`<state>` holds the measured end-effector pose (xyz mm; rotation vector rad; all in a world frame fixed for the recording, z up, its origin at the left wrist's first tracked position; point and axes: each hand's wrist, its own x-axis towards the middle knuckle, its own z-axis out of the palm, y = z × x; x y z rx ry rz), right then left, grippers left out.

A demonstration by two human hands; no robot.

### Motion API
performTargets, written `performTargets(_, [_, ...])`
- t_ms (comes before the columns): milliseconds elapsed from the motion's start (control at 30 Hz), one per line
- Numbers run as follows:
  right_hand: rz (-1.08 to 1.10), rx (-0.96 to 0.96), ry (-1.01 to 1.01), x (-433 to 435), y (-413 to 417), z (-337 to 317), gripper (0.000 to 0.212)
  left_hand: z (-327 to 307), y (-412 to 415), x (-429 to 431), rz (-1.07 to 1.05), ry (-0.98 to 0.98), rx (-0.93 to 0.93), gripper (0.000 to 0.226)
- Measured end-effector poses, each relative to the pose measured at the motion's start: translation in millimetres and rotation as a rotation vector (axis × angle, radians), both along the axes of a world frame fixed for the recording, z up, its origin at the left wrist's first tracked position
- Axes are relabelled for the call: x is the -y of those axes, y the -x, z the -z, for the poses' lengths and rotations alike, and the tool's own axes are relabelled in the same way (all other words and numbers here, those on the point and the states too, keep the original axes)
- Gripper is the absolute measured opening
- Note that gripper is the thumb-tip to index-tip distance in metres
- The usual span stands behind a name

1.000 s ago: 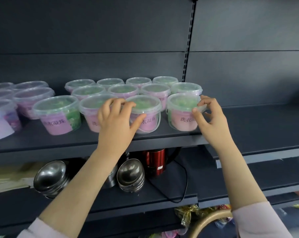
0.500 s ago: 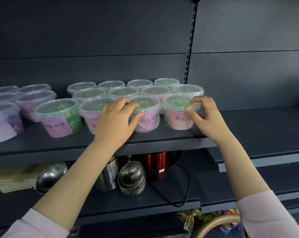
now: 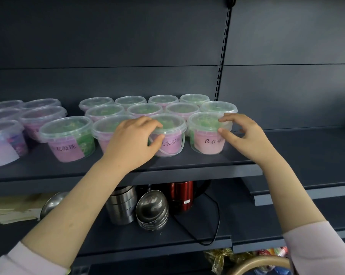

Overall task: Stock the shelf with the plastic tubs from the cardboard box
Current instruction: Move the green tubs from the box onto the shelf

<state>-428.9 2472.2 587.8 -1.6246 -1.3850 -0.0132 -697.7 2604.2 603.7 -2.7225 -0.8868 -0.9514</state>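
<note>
Several clear plastic tubs with pink labels and green contents stand in rows on the dark shelf (image 3: pixel 187 171). My left hand (image 3: pixel 134 141) grips a front-row tub (image 3: pixel 171 135), fingers over its lid and thumb on its side. My right hand (image 3: pixel 245 135) pinches the rightmost front tub (image 3: pixel 205 133) at its rim, fingertips on the lid edge and thumb on the wall. Another front tub (image 3: pixel 68 137) stands to the left, and a further tub is partly hidden behind my left hand. The cardboard box is not in view.
Purple-labelled tubs (image 3: pixel 7 139) fill the shelf's left end. The shelf section to the right (image 3: pixel 306 155) holds nothing visible. Below stand steel bowls (image 3: pixel 151 209), stacked steel containers (image 3: pixel 121 205) and a red kettle (image 3: pixel 181 195) with a black cord. A curved basket handle (image 3: pixel 257 263) shows at the bottom.
Both hands have stayed on their tubs. The two front tubs have slid slightly back and left, closer to the row behind. The view has shifted a little upward.
</note>
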Motion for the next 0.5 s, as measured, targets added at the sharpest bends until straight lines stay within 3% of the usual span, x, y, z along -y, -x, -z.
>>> performTargets(100, [-0.002,0.072,-0.051,0,4,-3,0.021,-1,-7,1,0.017,0.022,-0.002,0.04])
performTargets(500, [-0.018,0.006,0.001,-2,9,-7,0.016,-6,-2,-11,0.105,0.061,-0.066,0.033])
